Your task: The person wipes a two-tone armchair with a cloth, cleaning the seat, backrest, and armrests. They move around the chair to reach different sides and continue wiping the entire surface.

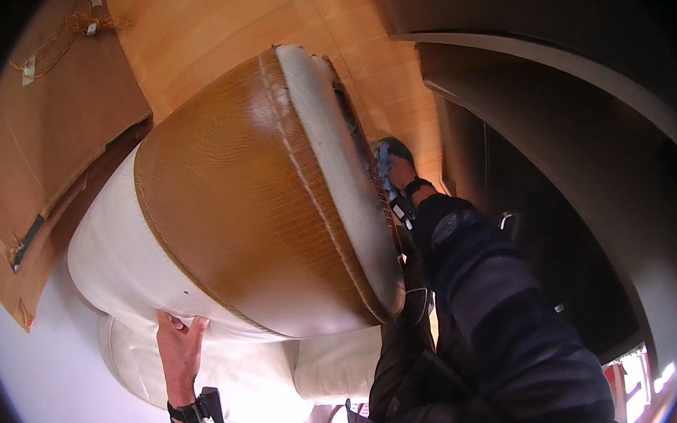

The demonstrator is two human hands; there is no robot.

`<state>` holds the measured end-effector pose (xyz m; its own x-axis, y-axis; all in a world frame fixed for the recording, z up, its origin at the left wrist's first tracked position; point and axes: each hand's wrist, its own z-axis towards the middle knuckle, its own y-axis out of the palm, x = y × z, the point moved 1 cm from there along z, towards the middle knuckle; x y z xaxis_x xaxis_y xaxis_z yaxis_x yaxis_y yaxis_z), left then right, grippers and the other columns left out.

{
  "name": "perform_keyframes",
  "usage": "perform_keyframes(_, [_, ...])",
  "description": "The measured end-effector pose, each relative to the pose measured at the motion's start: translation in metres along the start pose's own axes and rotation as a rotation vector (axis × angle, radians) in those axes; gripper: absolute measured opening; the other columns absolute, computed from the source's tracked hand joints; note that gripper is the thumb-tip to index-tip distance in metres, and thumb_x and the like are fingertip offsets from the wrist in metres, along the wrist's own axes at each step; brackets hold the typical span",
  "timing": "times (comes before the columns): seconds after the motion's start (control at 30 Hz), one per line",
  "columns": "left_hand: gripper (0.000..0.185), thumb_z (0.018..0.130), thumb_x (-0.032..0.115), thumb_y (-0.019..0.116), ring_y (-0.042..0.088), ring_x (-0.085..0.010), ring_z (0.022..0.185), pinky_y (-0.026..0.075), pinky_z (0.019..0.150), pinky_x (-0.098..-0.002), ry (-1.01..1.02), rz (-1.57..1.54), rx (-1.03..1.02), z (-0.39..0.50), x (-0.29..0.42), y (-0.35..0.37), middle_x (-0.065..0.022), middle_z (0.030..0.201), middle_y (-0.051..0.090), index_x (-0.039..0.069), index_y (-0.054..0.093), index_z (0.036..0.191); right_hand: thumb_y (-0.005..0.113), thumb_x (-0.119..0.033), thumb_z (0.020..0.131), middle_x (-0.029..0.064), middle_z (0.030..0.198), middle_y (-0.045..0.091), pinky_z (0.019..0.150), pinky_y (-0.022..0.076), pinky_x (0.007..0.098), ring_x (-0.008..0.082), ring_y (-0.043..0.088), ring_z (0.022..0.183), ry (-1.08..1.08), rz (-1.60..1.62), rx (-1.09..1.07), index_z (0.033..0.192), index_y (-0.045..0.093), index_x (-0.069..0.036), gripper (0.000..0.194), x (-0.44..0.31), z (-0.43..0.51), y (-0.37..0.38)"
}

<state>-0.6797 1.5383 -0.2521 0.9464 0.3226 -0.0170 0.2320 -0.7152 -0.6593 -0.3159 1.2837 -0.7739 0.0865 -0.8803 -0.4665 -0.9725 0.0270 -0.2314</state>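
Observation:
A large upholstered furniture piece, seemingly a sofa or armchair part, lies tilted before me. Its tan leather panel point(239, 186) has pale stitching and meets white leather upholstery point(116, 236) along a seam. A white padded edge point(331, 157) runs down its right side. My left hand point(180, 345) grips the lower part of the white leather, its fingertips partly hidden. At the far right edge, my right hand point(402, 172) holds a blue cloth point(384, 161) against or close beside the underside. The padded edge hides part of that contact. Both wrists wear dark straps.
A brown board or panel point(64, 130) with a torn edge stands at left, with tangled string point(85, 23) and tags on it. Behind lies a tiled floor point(229, 12). Dark furniture point(527, 238) rises at right. More white cushions point(338, 366) sit below the tan piece.

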Motion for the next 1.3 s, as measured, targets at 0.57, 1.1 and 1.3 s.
perform_keyframes(0.57, [0.06, 0.095, 0.05, 0.074, 0.056, -0.017, 0.074, 0.048, 0.064, -0.0332, 0.173, 0.034, -0.005, 0.019, -0.032, 0.003, -0.0058, 0.087, 0.057, -0.004, 0.059, 0.118, 0.067, -0.022, 0.1, 0.027, 0.122, 0.07, 0.097, 0.0524, 0.0469, 0.0432, 0.067, 0.114, -0.782, 0.24, 0.45, 0.133, 0.065, -0.002, 0.038, -0.29, -0.062, -0.076])
perform_keyframes(1.1, [0.06, 0.097, 0.056, 0.072, 0.053, -0.0129, 0.068, 0.044, 0.056, -0.0312, 0.254, 0.015, 0.033, 0.033, -0.041, 0.009, -0.0039, 0.085, 0.057, -0.002, 0.061, 0.11, 0.072, 0.002, 0.087, 0.0195, 0.118, 0.06, 0.098, 0.0493, 0.0474, 0.0421, 0.058, 0.119, -0.831, 0.013, 0.286, 0.125, 0.071, -0.009, 0.039, -0.215, -0.17, -0.086])
perform_keyframes(1.3, [0.058, 0.099, 0.053, 0.071, 0.049, -0.0121, 0.069, 0.042, 0.057, -0.03, 0.245, 0.01, 0.06, 0.027, -0.048, 0.006, -0.0029, 0.085, 0.054, -0.002, 0.059, 0.11, 0.071, 0.005, 0.083, 0.021, 0.118, 0.06, 0.097, 0.0497, 0.0468, 0.0424, 0.06, 0.115, -0.952, 0.173, 0.44, 0.122, 0.072, -0.007, 0.041, -0.277, -0.131, -0.081])
